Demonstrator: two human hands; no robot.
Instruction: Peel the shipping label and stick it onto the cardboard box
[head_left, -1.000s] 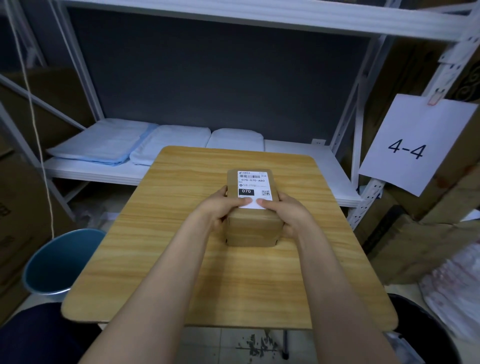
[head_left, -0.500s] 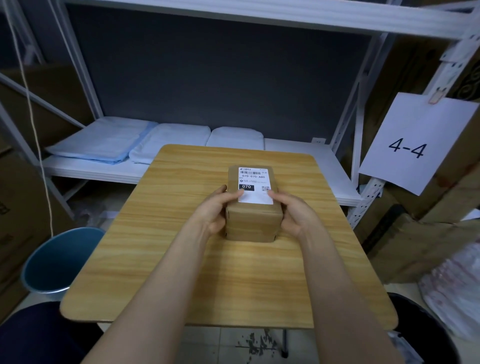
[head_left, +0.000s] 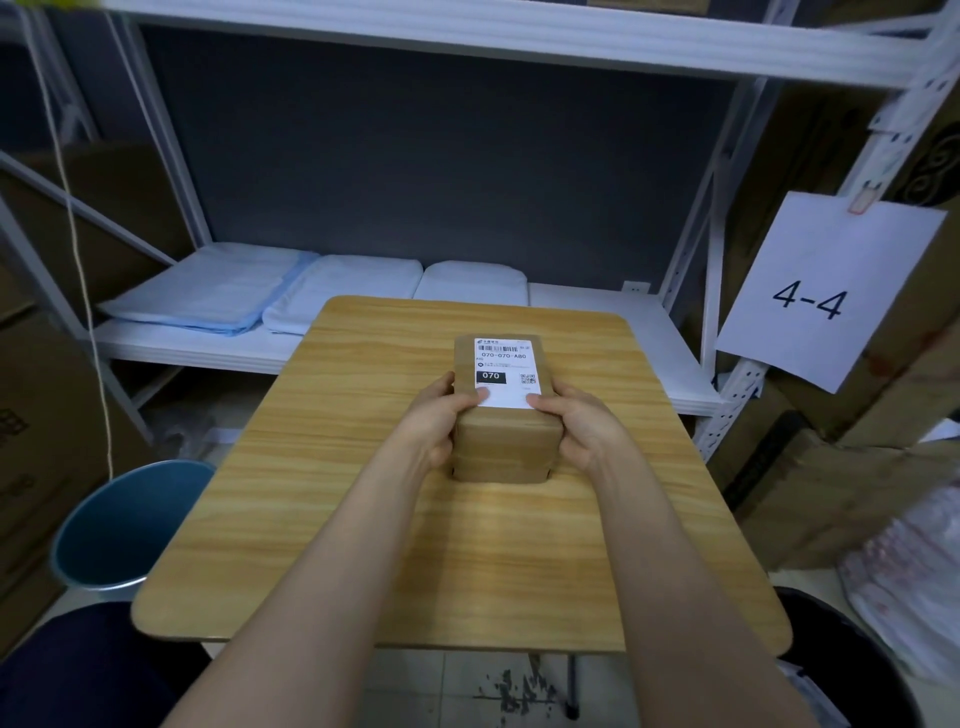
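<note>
A small brown cardboard box (head_left: 501, 447) stands on the wooden table (head_left: 311, 519), near its middle. A white shipping label (head_left: 506, 371) with a barcode and "070" lies flat on the box's top face. My left hand (head_left: 441, 421) grips the box's left side, its thumb pressing the label's near left corner. My right hand (head_left: 579, 423) grips the right side, thumb on the label's near right corner. The label's near edge is partly hidden by both thumbs.
A white metal shelf (head_left: 597, 322) behind the table holds folded pale blue and white packs (head_left: 260, 291). A blue bin (head_left: 119, 525) stands on the floor at left. A paper sign "4-4" (head_left: 826, 296) hangs at right above cardboard boxes (head_left: 831, 483).
Both thumbs have slid back onto the label's near corners after sitting at the box's sides half a second ago. The box has stayed in place.
</note>
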